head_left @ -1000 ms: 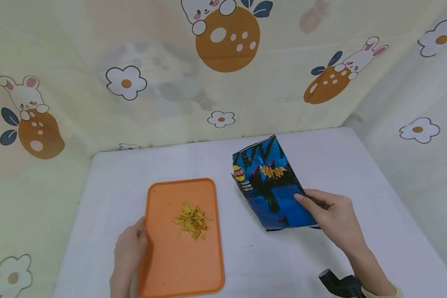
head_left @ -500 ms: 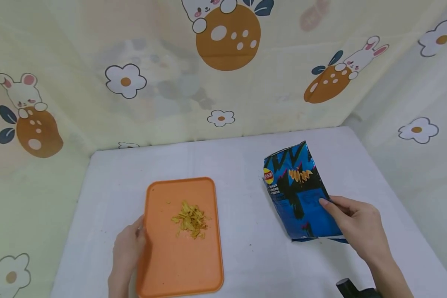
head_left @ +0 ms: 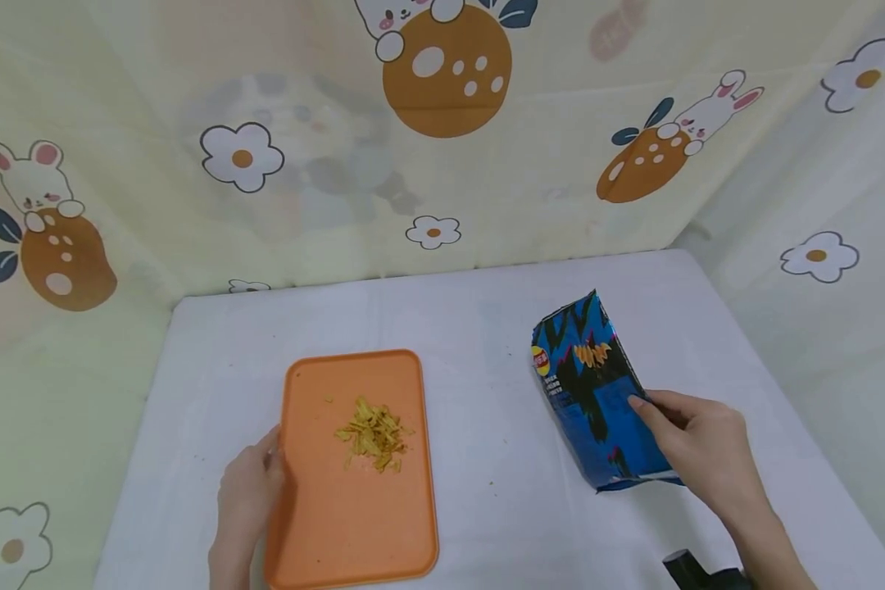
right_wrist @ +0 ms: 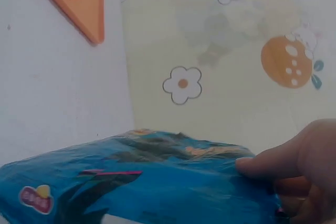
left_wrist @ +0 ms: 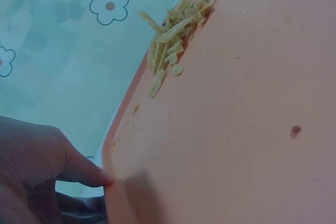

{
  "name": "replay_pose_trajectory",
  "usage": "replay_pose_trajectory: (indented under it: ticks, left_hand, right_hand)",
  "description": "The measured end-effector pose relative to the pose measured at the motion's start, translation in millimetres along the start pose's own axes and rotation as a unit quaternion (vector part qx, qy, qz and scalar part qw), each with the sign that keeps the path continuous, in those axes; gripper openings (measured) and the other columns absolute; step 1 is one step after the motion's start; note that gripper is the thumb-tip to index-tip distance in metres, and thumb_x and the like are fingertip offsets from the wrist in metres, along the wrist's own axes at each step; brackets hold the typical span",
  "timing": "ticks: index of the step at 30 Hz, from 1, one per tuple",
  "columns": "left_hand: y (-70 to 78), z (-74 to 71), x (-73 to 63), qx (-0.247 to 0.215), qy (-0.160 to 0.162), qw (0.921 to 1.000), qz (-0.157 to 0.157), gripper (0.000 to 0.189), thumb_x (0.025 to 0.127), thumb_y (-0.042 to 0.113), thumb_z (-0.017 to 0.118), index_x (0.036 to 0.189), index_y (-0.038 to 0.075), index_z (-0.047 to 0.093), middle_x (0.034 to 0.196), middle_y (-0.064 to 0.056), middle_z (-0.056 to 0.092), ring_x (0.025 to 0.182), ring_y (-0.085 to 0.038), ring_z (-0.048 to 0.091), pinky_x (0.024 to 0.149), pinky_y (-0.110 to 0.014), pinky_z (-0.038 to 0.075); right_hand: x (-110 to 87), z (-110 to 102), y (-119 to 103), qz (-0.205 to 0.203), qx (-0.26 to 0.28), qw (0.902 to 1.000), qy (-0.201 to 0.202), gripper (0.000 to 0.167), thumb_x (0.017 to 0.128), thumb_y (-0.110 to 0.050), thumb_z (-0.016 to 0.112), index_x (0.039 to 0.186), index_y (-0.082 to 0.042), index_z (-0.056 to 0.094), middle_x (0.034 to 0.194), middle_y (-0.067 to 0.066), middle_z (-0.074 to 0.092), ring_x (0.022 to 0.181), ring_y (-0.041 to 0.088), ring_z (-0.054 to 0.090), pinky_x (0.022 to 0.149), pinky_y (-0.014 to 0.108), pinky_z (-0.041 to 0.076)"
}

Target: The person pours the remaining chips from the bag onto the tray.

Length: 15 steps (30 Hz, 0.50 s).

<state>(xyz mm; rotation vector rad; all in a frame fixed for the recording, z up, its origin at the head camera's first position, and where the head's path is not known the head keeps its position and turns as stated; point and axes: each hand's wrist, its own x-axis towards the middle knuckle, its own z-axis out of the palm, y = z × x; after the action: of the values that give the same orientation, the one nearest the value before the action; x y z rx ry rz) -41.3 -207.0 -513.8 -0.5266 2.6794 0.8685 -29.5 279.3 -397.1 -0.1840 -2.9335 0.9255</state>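
An orange tray lies on the table with a small heap of yellow chip pieces on it. My left hand holds its left edge; in the left wrist view the thumb presses the rim and the other fingers are below. To the right, my right hand pinches a blue and black chip bag by its right edge, thumb on the printed front. The bag is tilted and looks rather flat. Whether anything is inside it cannot be seen.
A white cloth covers the table, with a few tiny crumbs right of the tray. A patterned curtain hangs behind the table's far edge and along both sides. Near the right wrist, a black device shows at the bottom edge.
My right hand has carried the chip bag to the right and slightly nearer, away from the tray, then slowed. My left hand has kept its hold on the tray, which stays in place.
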Motion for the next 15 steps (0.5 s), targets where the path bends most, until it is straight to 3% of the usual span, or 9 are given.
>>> replay_pose_trajectory:
  ticks: [3, 6, 9, 10, 12, 15]
  left_hand:
    - [0.2, -0.2, 0.4, 0.0, -0.002, 1.0, -0.006, 0.048, 0.105, 0.009, 0.046, 0.152, -0.001, 0.045, 0.094, -0.018, 0.06, 0.064, -0.02, 0.049, 0.054, -0.031, 0.044]
    - [-0.2, -0.2, 0.8, 0.002, -0.005, 0.9999, -0.014, 0.048, 0.105, 0.009, 0.046, 0.153, 0.0, 0.044, 0.094, -0.017, 0.059, 0.065, -0.021, 0.05, 0.054, -0.032, 0.043]
    - [-0.6, 0.2, 0.7, 0.004, -0.005, 0.9999, -0.012, 0.048, 0.105, 0.009, 0.046, 0.152, -0.001, 0.045, 0.091, -0.016, 0.059, 0.064, -0.02, 0.049, 0.054, -0.031, 0.043]
    - [-0.6, 0.4, 0.7, 0.004, -0.005, 0.9999, -0.009, 0.048, 0.105, 0.009, 0.046, 0.152, -0.001, 0.045, 0.089, -0.015, 0.058, 0.063, -0.02, 0.049, 0.054, -0.031, 0.043]
    - [-0.6, 0.7, 0.8, 0.003, -0.003, 1.0, -0.003, 0.048, 0.105, 0.009, 0.046, 0.152, -0.002, 0.045, 0.085, -0.014, 0.056, 0.061, -0.019, 0.048, 0.053, -0.031, 0.043]
    - [0.1, 0.9, 0.4, 0.004, 0.0, 1.0, 0.004, 0.048, 0.105, 0.009, 0.046, 0.151, -0.003, 0.045, 0.083, -0.012, 0.055, 0.061, -0.019, 0.047, 0.052, -0.031, 0.042]
  right_hand:
    - [3.6, 3.8, -9.3, -0.028, -0.009, 0.9993, -0.022, 0.032, 0.102, -0.015, 0.064, 0.118, 0.011, 0.072, 0.103, 0.029, 0.074, 0.079, 0.036, 0.074, 0.062, 0.042, 0.061]
    - [8.4, 7.6, -18.4, -0.051, -0.016, 0.9969, -0.057, 0.03, 0.103, -0.013, 0.061, 0.12, 0.009, 0.071, 0.077, 0.018, 0.073, 0.055, 0.02, 0.06, 0.049, 0.031, 0.049]
    - [11.4, 10.6, -25.8, -0.063, -0.019, 0.9942, -0.086, 0.029, 0.103, -0.01, 0.059, 0.121, 0.009, 0.071, 0.055, 0.0, 0.052, 0.044, 0.009, 0.033, 0.042, 0.024, 0.029]
    - [12.0, 11.3, -27.8, -0.067, -0.02, 0.9931, -0.094, 0.028, 0.103, -0.009, 0.059, 0.121, 0.009, 0.071, 0.053, -0.003, 0.044, 0.043, 0.008, 0.03, 0.042, 0.023, 0.028]
    - [12.6, 13.0, -31.3, -0.073, -0.015, 0.991, -0.112, 0.029, 0.102, -0.01, 0.061, 0.121, 0.009, 0.071, 0.053, -0.003, 0.043, 0.044, 0.007, 0.031, 0.043, 0.023, 0.028]
    - [12.9, 17.6, -35.3, -0.083, -0.002, 0.9881, -0.129, 0.032, 0.101, -0.013, 0.065, 0.122, 0.01, 0.07, 0.066, 0.005, 0.066, 0.054, 0.011, 0.055, 0.048, 0.024, 0.04]
